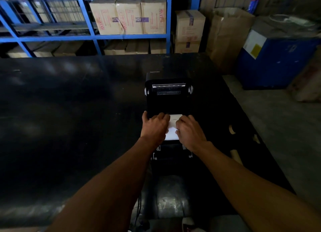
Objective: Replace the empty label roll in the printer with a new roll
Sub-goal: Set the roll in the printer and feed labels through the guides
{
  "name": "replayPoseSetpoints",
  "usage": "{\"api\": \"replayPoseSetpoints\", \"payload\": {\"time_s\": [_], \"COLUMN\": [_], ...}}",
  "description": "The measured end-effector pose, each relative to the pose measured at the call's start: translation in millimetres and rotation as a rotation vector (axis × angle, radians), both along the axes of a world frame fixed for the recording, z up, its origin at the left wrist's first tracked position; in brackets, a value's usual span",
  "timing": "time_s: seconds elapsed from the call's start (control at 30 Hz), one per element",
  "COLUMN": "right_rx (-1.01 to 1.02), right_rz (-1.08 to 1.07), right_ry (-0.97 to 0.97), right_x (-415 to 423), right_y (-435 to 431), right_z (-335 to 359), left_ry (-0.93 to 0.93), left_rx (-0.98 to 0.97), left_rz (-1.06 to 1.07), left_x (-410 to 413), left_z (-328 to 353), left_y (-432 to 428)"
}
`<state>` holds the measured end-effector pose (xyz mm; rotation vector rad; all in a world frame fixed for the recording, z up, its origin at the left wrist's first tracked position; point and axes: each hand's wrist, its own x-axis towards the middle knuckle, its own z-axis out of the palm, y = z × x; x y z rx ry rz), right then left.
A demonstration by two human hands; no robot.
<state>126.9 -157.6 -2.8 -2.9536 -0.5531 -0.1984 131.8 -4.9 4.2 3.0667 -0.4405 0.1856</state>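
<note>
A black label printer [167, 99] sits on a dark table [69, 110], its lid raised toward the far side. A white label strip [172, 127] lies across the printer's open bay. My left hand [154, 125] presses on the strip's left side, fingers curled onto it. My right hand [190, 131] holds down the right side the same way. The roll itself is hidden under my hands. Brown cardboard cores, one [231, 129] and another [236, 155], lie on the table to the right of the printer.
Blue shelving [93, 37] with cardboard boxes [128, 14] stands behind the table. More boxes [189, 30] and a blue bin [276, 63] are at the right, beside a grey floor [278, 127]. Cables hang at the near table edge [139, 211].
</note>
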Motion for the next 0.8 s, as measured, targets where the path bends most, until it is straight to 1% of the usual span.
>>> {"api": "replayPoseSetpoints", "payload": {"time_s": [0.17,0.27,0.33,0.43,0.6,0.7,0.8], "right_rx": [0.000,0.057,0.052,-0.037,-0.178,-0.232,-0.266], "right_rz": [-0.031,-0.025,0.002,0.034,0.026,0.018,0.012], "right_ry": [0.028,0.067,0.082,0.120,0.193,0.186,0.168], "right_x": [-12,-21,-23,-27,-38,-45,-53], "right_y": [-1,-1,0,1,4,5,6], "right_z": [-8,-13,-15,-19,-24,-24,-28], "left_ry": [-0.071,-0.078,-0.075,-0.037,0.026,0.043,0.016], "left_rx": [0.045,0.105,0.117,0.108,0.096,0.099,0.109], "left_rz": [-0.008,-0.009,-0.010,-0.026,-0.077,-0.086,-0.053], "left_x": [-12,-19,-23,-31,-46,-54,-62], "left_z": [-16,-21,-22,-26,-38,-41,-43], "left_y": [1,1,1,4,11,14,17]}}
